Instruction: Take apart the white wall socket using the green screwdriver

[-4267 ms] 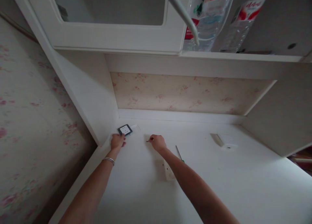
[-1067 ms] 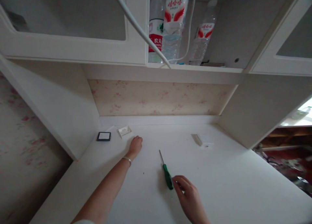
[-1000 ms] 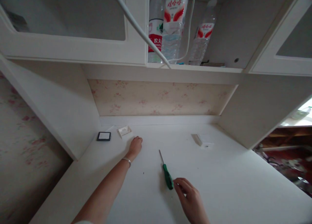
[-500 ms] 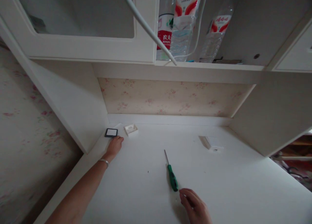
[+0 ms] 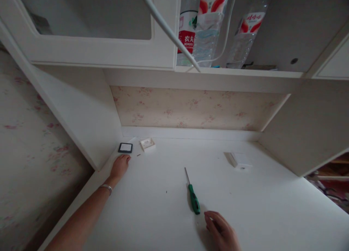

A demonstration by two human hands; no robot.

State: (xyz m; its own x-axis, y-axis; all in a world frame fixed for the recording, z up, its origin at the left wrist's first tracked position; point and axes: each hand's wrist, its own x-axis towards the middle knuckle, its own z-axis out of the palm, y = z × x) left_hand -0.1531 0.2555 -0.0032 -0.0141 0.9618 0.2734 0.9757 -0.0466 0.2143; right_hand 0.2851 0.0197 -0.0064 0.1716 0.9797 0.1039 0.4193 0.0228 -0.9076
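My left hand (image 5: 120, 168), a bracelet at its wrist, is over the far left of the white desk with its fingers curled; whatever they hold, if anything, is hidden. Just beyond it lies a black-framed square plate with a white middle (image 5: 125, 148). To its right are a small dark screw-like piece (image 5: 138, 155) and a shallow white plastic box (image 5: 147, 144). My right hand (image 5: 222, 230) is closed in a pinch near the front; a small pale bit shows at its fingers, too small to name. A green-handled screwdriver (image 5: 193, 200) lies just left of it, apart from the fingers.
A white switch-like box (image 5: 240, 160) sits on the right of the desk (image 5: 152, 211). A tiny dark bit (image 5: 166, 192) lies near the middle. Overhead, a pale cable (image 5: 166, 27) hangs before a shelf of plastic bottles (image 5: 208, 32). Side panels bound the desk.
My left hand has drawn back to the left, and the small dark piece now shows on the desk beside it. My right hand has shifted slightly right, away from the screwdriver.
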